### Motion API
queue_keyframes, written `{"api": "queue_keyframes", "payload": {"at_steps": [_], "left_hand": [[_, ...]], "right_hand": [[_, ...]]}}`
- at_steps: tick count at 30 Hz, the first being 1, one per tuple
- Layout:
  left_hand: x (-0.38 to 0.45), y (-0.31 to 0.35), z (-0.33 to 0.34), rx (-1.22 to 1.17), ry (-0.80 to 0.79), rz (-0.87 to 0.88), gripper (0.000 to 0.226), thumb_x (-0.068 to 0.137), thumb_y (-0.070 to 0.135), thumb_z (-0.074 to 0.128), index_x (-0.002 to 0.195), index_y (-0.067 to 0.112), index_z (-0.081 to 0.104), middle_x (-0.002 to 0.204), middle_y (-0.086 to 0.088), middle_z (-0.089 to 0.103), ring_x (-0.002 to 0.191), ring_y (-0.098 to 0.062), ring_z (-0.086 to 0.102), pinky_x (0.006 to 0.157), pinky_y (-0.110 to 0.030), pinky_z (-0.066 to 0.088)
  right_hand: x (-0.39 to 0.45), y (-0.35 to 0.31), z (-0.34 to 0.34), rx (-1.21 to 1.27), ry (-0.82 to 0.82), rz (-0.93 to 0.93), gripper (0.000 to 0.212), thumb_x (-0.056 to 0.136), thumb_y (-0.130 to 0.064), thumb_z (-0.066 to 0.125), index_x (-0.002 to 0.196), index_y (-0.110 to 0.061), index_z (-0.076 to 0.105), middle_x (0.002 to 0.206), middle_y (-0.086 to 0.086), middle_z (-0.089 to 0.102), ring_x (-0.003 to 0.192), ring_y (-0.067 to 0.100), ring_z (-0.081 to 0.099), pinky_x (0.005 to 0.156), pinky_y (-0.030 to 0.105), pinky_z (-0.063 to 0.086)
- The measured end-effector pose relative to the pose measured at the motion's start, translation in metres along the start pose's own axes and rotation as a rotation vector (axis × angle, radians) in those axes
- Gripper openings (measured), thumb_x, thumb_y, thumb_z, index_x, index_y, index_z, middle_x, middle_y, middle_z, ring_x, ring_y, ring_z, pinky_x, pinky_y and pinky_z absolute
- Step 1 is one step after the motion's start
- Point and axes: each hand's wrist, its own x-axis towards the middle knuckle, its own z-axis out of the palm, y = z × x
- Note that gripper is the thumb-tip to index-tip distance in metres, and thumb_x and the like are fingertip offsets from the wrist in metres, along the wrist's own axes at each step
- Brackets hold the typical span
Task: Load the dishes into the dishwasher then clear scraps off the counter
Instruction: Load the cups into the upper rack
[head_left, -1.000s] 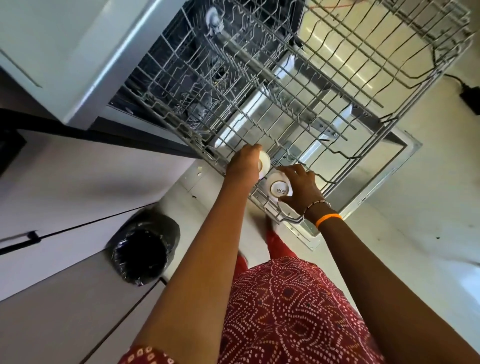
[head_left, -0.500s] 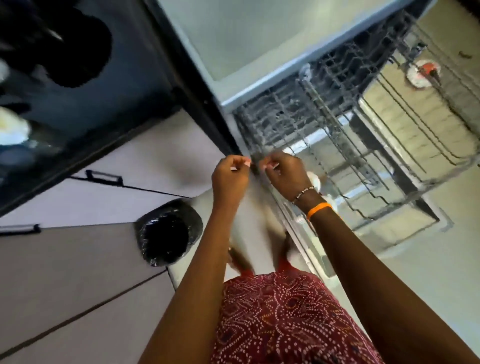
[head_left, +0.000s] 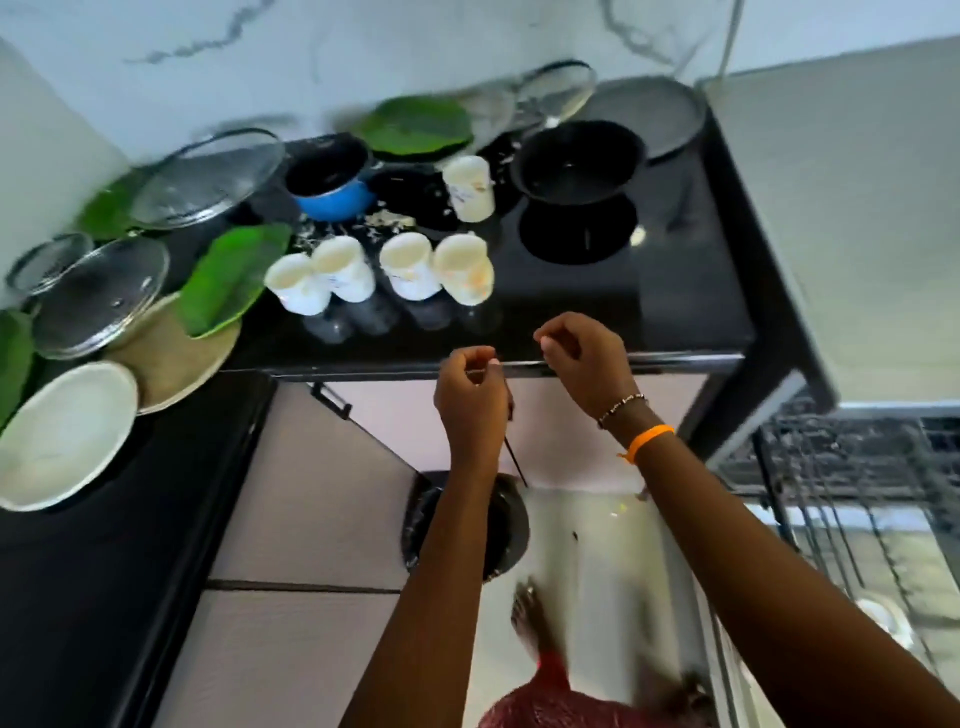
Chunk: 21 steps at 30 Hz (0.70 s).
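Both my hands hover at the front edge of the black counter (head_left: 571, 306), fingers curled and holding nothing. My left hand (head_left: 470, 395) is just below the edge, my right hand (head_left: 584, 364) slightly above it. Several white mugs (head_left: 384, 270) stand in a row just beyond my hands, one more mug (head_left: 469, 188) behind them. Farther back sit a blue saucepan (head_left: 332, 182), a black pan (head_left: 576, 161), glass lids (head_left: 208, 176) and green leaf-shaped plates (head_left: 234, 278). White scraps (head_left: 384, 221) lie among the mugs. The dishwasher rack (head_left: 852, 467) is at the right, a white cup (head_left: 883, 618) in it.
A white plate (head_left: 62, 434) and a woven mat (head_left: 171, 358) lie at the counter's left. A black-lined bin (head_left: 465, 525) stands on the floor under my left arm. White cabinet doors run below the counter. My bare foot (head_left: 530, 618) is on the pale floor.
The view has swung from the dishwasher rack up to the counter. My hands let go of the two cups in the rack and came up empty to the counter edge.
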Motion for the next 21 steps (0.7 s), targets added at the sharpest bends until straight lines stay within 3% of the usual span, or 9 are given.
{"api": "queue_keyframes", "payload": {"at_steps": [3, 6, 10, 15, 18, 21], "left_hand": [[0.043, -0.004, -0.021, -0.064, 0.052, 0.004, 0.028, 0.088, 0.007, 0.056, 0.116, 0.010, 0.057, 0.113, -0.006, 0.060, 0.098, -0.011, 0.056, 0.075, -0.006, 0.044], [0.088, -0.011, -0.033, -0.069, 0.056, -0.001, 0.040, 0.087, 0.006, 0.057, 0.126, 0.009, 0.049, 0.125, -0.007, 0.053, 0.114, -0.017, 0.052, 0.096, -0.025, 0.044], [0.137, -0.021, -0.034, -0.011, -0.013, 0.017, 0.055, 0.083, 0.006, 0.061, 0.134, 0.008, 0.042, 0.134, -0.010, 0.049, 0.125, -0.022, 0.046, 0.107, -0.038, 0.038], [0.169, -0.027, -0.030, 0.042, -0.054, 0.078, 0.069, 0.079, 0.008, 0.069, 0.139, 0.006, 0.036, 0.141, -0.011, 0.044, 0.133, -0.023, 0.038, 0.110, -0.031, 0.030], [0.180, -0.031, -0.027, 0.027, -0.061, 0.097, 0.077, 0.074, 0.011, 0.075, 0.139, 0.007, 0.035, 0.140, -0.010, 0.044, 0.132, -0.023, 0.039, 0.110, -0.036, 0.033], [0.186, -0.032, -0.024, -0.004, -0.080, 0.107, 0.077, 0.071, 0.013, 0.078, 0.136, 0.009, 0.037, 0.136, -0.008, 0.048, 0.127, -0.021, 0.043, 0.106, -0.032, 0.036]], "right_hand": [[0.033, -0.009, 0.035, -0.007, 0.020, 0.009, 0.020, 0.086, -0.002, 0.059, 0.105, 0.000, 0.060, 0.103, 0.016, 0.060, 0.086, 0.013, 0.054, 0.074, 0.004, 0.042], [0.062, -0.014, 0.065, 0.013, 0.016, 0.096, 0.040, 0.082, -0.005, 0.065, 0.119, -0.002, 0.050, 0.118, 0.015, 0.049, 0.101, 0.019, 0.050, 0.093, 0.025, 0.044], [0.086, -0.011, 0.093, 0.064, 0.049, 0.146, 0.066, 0.075, -0.006, 0.072, 0.132, -0.004, 0.038, 0.131, 0.013, 0.040, 0.120, 0.020, 0.043, 0.102, 0.024, 0.036], [0.101, -0.007, 0.108, 0.130, 0.090, 0.144, 0.077, 0.070, -0.005, 0.077, 0.134, -0.007, 0.035, 0.135, 0.012, 0.042, 0.124, 0.019, 0.044, 0.100, 0.019, 0.035], [0.106, -0.007, 0.111, 0.144, 0.116, 0.125, 0.076, 0.069, -0.007, 0.078, 0.133, -0.008, 0.036, 0.134, 0.010, 0.045, 0.123, 0.018, 0.046, 0.101, 0.023, 0.038], [0.108, -0.006, 0.112, 0.124, 0.151, 0.115, 0.071, 0.071, -0.010, 0.076, 0.132, -0.008, 0.039, 0.132, 0.009, 0.048, 0.119, 0.015, 0.048, 0.092, 0.011, 0.038]]}}
